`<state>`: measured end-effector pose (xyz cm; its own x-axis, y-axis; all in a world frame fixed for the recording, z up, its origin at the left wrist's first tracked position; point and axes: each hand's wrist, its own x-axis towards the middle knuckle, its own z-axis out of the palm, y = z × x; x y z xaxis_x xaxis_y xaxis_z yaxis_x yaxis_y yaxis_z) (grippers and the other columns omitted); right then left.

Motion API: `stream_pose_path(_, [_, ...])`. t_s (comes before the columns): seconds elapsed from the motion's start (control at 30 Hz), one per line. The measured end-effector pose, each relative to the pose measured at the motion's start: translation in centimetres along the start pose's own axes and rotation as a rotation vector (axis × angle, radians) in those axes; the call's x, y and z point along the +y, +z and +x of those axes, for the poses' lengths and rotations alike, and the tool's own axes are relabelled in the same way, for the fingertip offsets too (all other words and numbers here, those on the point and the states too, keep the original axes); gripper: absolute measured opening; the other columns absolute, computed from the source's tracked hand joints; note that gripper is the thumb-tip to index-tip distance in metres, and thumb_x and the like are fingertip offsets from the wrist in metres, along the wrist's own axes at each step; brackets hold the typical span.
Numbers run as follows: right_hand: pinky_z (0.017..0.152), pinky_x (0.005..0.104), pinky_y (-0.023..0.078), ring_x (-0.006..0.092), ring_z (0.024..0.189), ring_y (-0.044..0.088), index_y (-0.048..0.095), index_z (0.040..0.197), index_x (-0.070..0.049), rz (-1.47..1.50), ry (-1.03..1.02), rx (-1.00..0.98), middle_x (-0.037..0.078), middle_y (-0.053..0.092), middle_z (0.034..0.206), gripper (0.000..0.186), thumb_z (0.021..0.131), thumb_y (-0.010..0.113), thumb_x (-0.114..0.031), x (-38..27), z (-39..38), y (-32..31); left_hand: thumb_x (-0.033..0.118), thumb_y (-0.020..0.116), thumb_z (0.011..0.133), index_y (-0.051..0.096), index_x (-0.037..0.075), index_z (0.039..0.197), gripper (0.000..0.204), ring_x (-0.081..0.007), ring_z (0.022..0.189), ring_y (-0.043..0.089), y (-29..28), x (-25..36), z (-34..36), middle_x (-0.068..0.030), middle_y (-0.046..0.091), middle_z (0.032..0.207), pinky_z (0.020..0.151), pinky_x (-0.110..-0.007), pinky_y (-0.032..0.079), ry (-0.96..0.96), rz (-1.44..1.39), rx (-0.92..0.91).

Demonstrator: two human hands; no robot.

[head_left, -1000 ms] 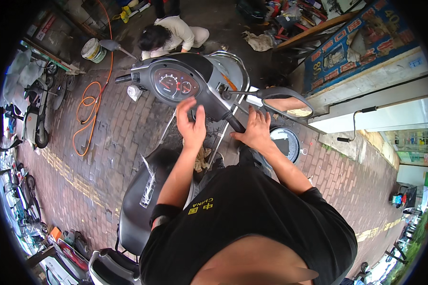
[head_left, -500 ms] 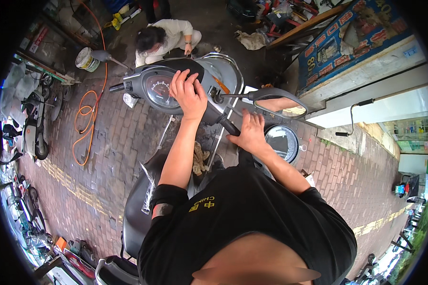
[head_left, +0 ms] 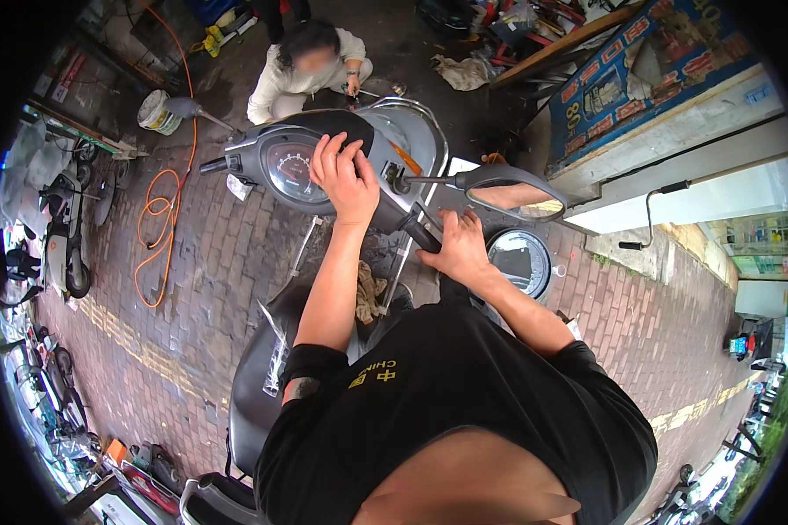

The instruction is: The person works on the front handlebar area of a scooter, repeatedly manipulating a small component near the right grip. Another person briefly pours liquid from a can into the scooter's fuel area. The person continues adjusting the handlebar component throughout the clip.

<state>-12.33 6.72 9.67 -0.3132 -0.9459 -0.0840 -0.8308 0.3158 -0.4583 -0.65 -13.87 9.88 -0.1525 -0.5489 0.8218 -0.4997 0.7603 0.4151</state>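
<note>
A grey scooter stands in front of me, its round speedometer [head_left: 294, 171] facing up between the handlebars. My left hand [head_left: 348, 182] rests on the dash cover at the speedometer's right edge, fingers stretched out and slightly bent, holding nothing. At the right handlebar is my right hand [head_left: 460, 247]. Its thumb lies against the end of the black grip [head_left: 424, 234], while the fingers reach out past it, not wrapped around it. The right mirror [head_left: 518, 194] sticks out beyond that hand. Behind the bars is the scooter's black seat [head_left: 258, 398].
A person in white [head_left: 311, 74] crouches past the scooter's front. An orange hose [head_left: 153, 232] lies coiled on the brick paving at left, near a white bucket [head_left: 159, 112]. A round basin [head_left: 520, 262] stands at right. A crank handle [head_left: 649, 219] hangs by the shutter.
The crouching person has raised their head and shifted slightly right. My left hand has moved very slightly left on the dash; my right hand stays at the grip.
</note>
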Motion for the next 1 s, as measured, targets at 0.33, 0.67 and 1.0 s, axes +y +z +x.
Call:
stream_pose_path(0.33, [0.114, 0.0566, 0.027, 0.0416, 0.115, 0.059, 0.036, 0.14, 0.009, -0.028, -0.054, 0.114, 0.026, 0.063, 0.118, 0.107, 0.062, 0.09, -0.042, 0.2, -0.3, 0.2, 0.008, 0.064, 0.087, 0.065, 0.011, 0.108, 0.021, -0.0335, 0.127, 0.051, -0.1, 0.2, 0.1, -0.0072, 0.061, 0.124, 0.107, -0.049, 0.03, -0.004, -0.033, 0.008])
stream_pose_path(0.67, [0.116, 0.0568, 0.024, 0.0408, 0.113, 0.06, 0.038, 0.137, 0.007, -0.072, -0.057, 0.174, 0.024, 0.065, 0.113, 0.102, 0.064, 0.087, -0.045, -0.1, -0.7, 0.1, 0.008, 0.065, 0.086, 0.065, 0.011, 0.107, 0.021, -0.0337, 0.126, 0.051, 0.0, 0.0, 0.0, -0.007, 0.062, 0.123, 0.107, -0.048, 0.031, -0.006, -0.046, 0.013])
stream_pose_path(1.0, [0.116, 0.0568, 0.024, 0.0419, 0.115, 0.059, 0.041, 0.133, 0.006, -0.095, -0.038, 0.22, 0.025, 0.065, 0.113, 0.098, 0.063, 0.088, -0.043, -0.5, -0.8, -0.2, 0.008, 0.066, 0.086, 0.066, 0.011, 0.106, 0.02, -0.0338, 0.126, 0.051, 0.0, -0.2, -0.1, -0.0067, 0.062, 0.123, 0.107, -0.048, 0.032, -0.009, -0.042, 0.021])
